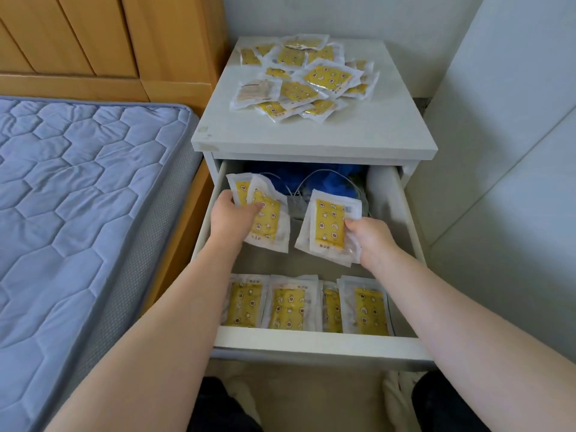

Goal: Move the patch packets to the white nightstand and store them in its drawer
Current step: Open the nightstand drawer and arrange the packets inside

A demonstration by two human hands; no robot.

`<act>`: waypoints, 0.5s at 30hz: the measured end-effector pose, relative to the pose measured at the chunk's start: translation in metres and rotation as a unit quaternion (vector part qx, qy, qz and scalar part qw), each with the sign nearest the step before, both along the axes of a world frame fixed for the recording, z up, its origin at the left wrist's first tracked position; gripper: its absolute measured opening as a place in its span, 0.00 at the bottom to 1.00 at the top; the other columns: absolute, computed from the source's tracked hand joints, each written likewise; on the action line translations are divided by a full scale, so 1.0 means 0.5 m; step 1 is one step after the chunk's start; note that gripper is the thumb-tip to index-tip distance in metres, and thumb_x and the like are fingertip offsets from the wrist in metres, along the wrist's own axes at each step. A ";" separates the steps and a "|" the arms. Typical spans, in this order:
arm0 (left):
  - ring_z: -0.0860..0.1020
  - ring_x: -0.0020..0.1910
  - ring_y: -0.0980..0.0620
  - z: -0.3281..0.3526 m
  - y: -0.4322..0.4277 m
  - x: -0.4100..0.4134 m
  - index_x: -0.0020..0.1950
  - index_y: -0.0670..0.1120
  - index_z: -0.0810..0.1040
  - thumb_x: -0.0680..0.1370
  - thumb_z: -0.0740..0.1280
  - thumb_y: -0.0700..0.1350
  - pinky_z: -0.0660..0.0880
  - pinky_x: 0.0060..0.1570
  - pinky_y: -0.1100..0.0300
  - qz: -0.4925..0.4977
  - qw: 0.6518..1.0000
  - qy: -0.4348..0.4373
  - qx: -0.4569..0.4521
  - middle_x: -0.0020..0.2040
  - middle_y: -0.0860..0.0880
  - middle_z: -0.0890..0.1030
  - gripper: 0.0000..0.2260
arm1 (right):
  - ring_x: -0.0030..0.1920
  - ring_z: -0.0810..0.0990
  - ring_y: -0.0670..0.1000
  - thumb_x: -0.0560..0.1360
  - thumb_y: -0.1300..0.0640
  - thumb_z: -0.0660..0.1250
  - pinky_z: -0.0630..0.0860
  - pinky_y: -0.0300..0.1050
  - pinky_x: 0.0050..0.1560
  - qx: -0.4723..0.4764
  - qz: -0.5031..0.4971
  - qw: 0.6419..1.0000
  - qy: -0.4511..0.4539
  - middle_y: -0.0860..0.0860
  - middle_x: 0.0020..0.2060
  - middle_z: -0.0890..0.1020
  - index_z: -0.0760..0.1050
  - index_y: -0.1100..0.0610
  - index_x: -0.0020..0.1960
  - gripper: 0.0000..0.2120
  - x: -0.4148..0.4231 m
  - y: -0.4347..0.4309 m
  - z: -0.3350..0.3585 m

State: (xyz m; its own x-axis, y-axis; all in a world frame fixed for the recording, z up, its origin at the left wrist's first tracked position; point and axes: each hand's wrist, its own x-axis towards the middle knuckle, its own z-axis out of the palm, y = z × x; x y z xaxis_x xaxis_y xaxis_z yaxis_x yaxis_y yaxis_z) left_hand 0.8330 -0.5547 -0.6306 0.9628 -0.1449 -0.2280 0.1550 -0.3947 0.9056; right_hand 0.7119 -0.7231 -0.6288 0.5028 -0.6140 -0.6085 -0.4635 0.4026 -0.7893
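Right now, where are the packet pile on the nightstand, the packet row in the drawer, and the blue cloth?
packet pile (328,77): head view, large top packet's yellow face.
packet row (290,307): head view, second packet from left.
blue cloth (333,183): head view, fold beside the cord.

left hand (229,218) and right hand (371,241) extended forward, both curled, gripping.

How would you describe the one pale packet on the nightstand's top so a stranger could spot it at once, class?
Start at the white nightstand beside the bed and find the pile of packets on its top. The pale packet lies at the pile's front corner nearest the bed. Every neighbour shows a yellow patterned front; this one is pinkish beige.
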 end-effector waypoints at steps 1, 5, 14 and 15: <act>0.80 0.51 0.52 0.001 0.005 0.006 0.63 0.49 0.71 0.76 0.71 0.46 0.79 0.42 0.58 0.006 1.000 -0.003 -0.003 0.55 0.52 0.79 0.17 | 0.52 0.81 0.56 0.79 0.62 0.63 0.79 0.51 0.48 0.009 0.011 1.000 0.017 0.57 0.52 0.81 0.74 0.62 0.57 0.08 -0.002 0.009 -0.002; 0.76 0.39 0.63 0.005 0.008 0.011 0.55 0.53 0.69 0.77 0.69 0.45 0.69 0.29 0.69 -0.021 0.999 -0.039 -0.020 0.44 0.60 0.76 0.11 | 0.42 0.80 0.53 0.78 0.63 0.65 0.76 0.45 0.38 0.021 0.120 0.988 0.092 0.55 0.42 0.79 0.74 0.63 0.60 0.11 -0.005 0.069 -0.011; 0.75 0.39 0.64 0.004 0.018 0.018 0.55 0.50 0.69 0.78 0.67 0.43 0.68 0.23 0.76 0.002 0.996 -0.062 -0.066 0.48 0.59 0.76 0.09 | 0.65 0.73 0.60 0.80 0.62 0.58 0.74 0.49 0.61 -0.069 0.378 0.906 0.178 0.61 0.66 0.72 0.66 0.66 0.69 0.18 0.052 0.214 -0.077; 0.75 0.39 0.64 0.003 0.018 0.018 0.55 0.50 0.69 0.78 0.67 0.43 0.68 0.23 0.76 0.000 0.996 -0.063 -0.066 0.47 0.59 0.76 0.09 | 0.62 0.76 0.60 0.80 0.61 0.60 0.77 0.49 0.55 -0.060 0.382 0.906 0.174 0.61 0.65 0.74 0.66 0.66 0.68 0.18 0.053 0.221 -0.083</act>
State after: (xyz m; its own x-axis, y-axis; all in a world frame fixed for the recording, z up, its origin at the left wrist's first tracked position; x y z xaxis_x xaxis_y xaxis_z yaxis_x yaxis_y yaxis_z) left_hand 0.8419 -0.5456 -0.6290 0.9826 -0.1652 -0.0851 0.0376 -0.2716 0.9617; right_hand 0.7385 -0.6125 -0.6705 0.5989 -0.2408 -0.7638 -0.8001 -0.2201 -0.5580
